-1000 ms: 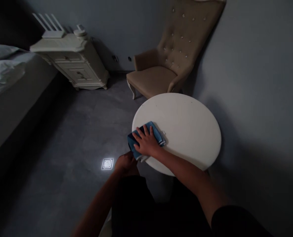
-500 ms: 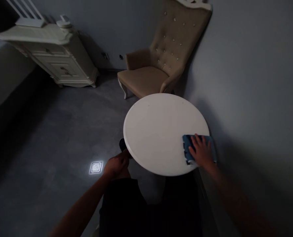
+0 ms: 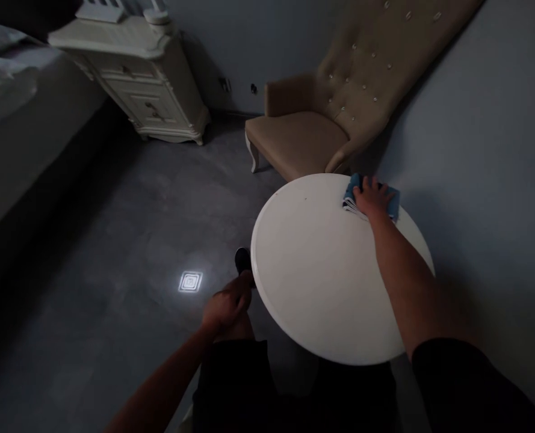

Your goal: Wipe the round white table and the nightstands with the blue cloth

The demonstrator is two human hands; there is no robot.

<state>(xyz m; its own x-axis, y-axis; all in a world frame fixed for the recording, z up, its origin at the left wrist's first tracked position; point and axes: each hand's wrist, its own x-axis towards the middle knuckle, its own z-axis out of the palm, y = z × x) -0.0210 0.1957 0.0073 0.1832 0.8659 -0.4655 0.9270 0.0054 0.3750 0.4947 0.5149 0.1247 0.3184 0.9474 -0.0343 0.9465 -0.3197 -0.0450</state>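
My right hand (image 3: pixel 372 197) presses down on a folded blue cloth (image 3: pixel 392 204) with white edges, its fingers spread over the top. The cloth lies near the far right rim of a round white table (image 3: pixel 321 270). My right forearm reaches across the right side of the tabletop. My left hand (image 3: pixel 227 305) rests at my bent knee, to the left of the table's edge. Its fingers look curled and dark, and nothing shows in them.
Behind the table stands a tan tufted armchair (image 3: pixel 298 141). A cream nightstand (image 3: pixel 159 96) is at the back left, beside a bed (image 3: pixel 46 114). On the grey floor (image 3: pixel 127 240) glows a square light pattern (image 3: pixel 190 281). A wall (image 3: pixel 497 150) runs along the right.
My right hand has slid the cloth from the near right part of the tabletop to its far rim. The view has shifted left and closer. My left hand stays at the knee.
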